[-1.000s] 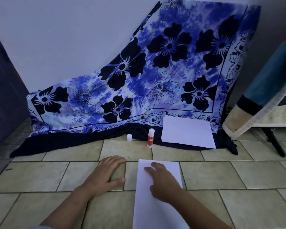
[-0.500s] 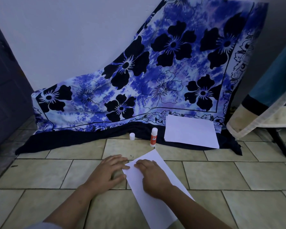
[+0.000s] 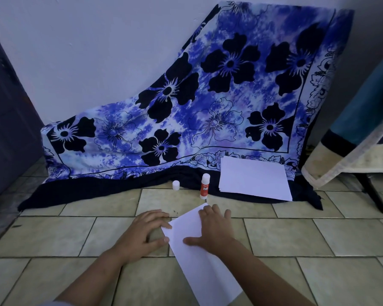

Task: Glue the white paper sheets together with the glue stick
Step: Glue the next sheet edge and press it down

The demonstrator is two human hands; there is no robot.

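The floral cloth [image 3: 186, 107] carries a stack of white sheets [image 3: 254, 180] on its dark hem, and one single sheet [image 3: 199, 266] lies skewed on the tiled floor [image 3: 53, 235] before you. Your right hand [image 3: 214, 230] presses flat on the sheet's far corner, fingers straight and spread, gripping nothing. Your left hand [image 3: 142, 237] rests flat on the tile, fingertips touching the sheet's left edge. The glue stick [image 3: 204, 186] stands upright between sheet and stack, its cap [image 3: 176, 185] apart to the left.

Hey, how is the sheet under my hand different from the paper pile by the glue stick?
The sheet lies slanted on bare tile floor; the pile sits squarer on the cloth's dark hem. The right hand presses the sheet, the left hand touching its edge; nothing touches the pile. The pile shows several layered edges, the sheet one. Both are white paper.
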